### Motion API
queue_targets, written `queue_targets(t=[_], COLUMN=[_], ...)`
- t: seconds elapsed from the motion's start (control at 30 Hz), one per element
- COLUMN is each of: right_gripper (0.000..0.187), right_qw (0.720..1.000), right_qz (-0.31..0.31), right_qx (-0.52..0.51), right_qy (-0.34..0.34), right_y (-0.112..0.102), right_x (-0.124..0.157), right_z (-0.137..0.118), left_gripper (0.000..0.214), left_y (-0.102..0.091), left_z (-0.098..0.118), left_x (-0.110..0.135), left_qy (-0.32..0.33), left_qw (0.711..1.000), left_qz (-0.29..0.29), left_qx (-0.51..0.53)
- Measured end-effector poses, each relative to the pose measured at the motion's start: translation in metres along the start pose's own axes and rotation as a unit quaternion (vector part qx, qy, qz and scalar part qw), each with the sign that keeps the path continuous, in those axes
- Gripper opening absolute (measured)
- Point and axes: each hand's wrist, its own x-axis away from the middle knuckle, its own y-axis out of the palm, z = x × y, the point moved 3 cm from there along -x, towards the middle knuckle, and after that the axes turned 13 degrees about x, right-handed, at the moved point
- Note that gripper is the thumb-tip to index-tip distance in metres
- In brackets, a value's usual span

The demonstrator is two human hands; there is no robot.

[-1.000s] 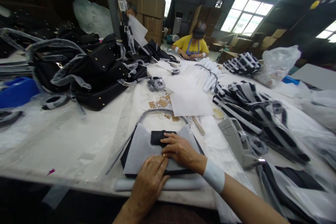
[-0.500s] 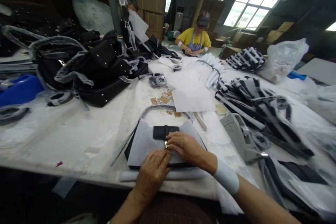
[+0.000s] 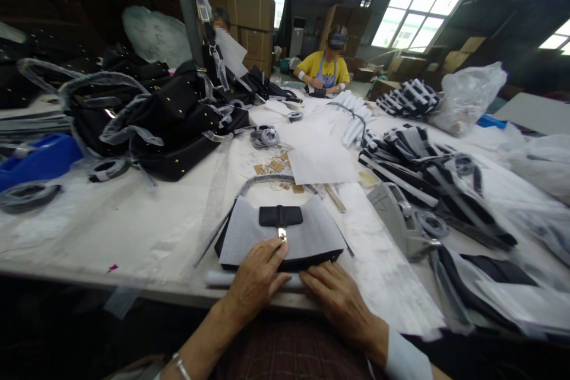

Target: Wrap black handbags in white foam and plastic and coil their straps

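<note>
Currently the unit under inspection is a black handbag (image 3: 285, 263), lying flat at the near edge of the work table (image 3: 111, 237) with its face covered by a grey felt sheet (image 3: 249, 231). A black leather tab (image 3: 280, 215) sits centred across the felt, and a small metal clasp (image 3: 282, 234) hangs below it, upright and square to the bag. On this evidence, tab and clasp appear to be in position, with no visible twist or lean.

Open item: an arched handle (image 3: 267, 179) wrapped in clear film curves behind the bag, its ends running down beside the felt. I cannot confirm from this view whether those ends are fixed.

Grip status: nothing is clamped. My left hand (image 3: 256, 276) lies open on the felt's lower part, fingertips just below the clasp. My right hand (image 3: 338, 303) rests flat at the bag's near edge, its fingers pointing toward my left hand, with a small gap between the two. A white roll (image 3: 220, 278) lies along the near side of the bag. A grey tape dispenser (image 3: 392, 214) stands to my right.
</note>
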Motion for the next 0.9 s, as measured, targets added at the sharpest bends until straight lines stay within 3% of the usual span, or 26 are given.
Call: queue_targets(t=[0.1, 0.23, 0.37, 0.5, 0.6, 0.7, 0.9], right_gripper=[0.024, 0.022, 0.023, 0.021, 0.033, 0.036, 0.034], right_qw=[0.999, 0.992, 0.988, 0.982, 0.984, 0.987, 0.99], right_qz=[0.044, 0.111, 0.134, 0.168, 0.129, 0.068, 0.053], right_qx=[0.005, 0.054, 0.082, 0.084, 0.119, 0.147, 0.131], right_qy=[-0.01, -0.018, 0.006, 0.015, 0.002, -0.01, -0.019], right_y=[-0.007, -0.004, -0.002, -0.021, -0.023, -0.007, 0.016], right_x=[-0.008, -0.014, -0.005, -0.007, -0.025, -0.042, -0.041], right_z=[0.0, 0.006, 0.014, 0.006, 0.0, 0.004, 0.014], left_gripper=[0.07, 0.063, 0.047, 0.034, 0.029, 0.027, 0.036], left_y=[-0.013, -0.018, -0.004, 0.009, 0.011, 0.008, 0.012], left_z=[0.002, 0.002, -0.001, -0.002, -0.002, 0.0, 0.004], left_x=[-0.007, -0.015, -0.011, -0.002, 0.0, -0.002, -0.009], left_qy=[-0.011, -0.009, 0.023, 0.061, 0.064, 0.053, 0.017], left_qw=[0.998, 0.997, 0.998, 0.992, 0.99, 0.99, 0.985], left_qz=[-0.059, -0.076, -0.019, 0.056, 0.076, 0.079, 0.034], left_qx=[0.019, -0.006, -0.059, -0.093, -0.098, -0.101, -0.17])
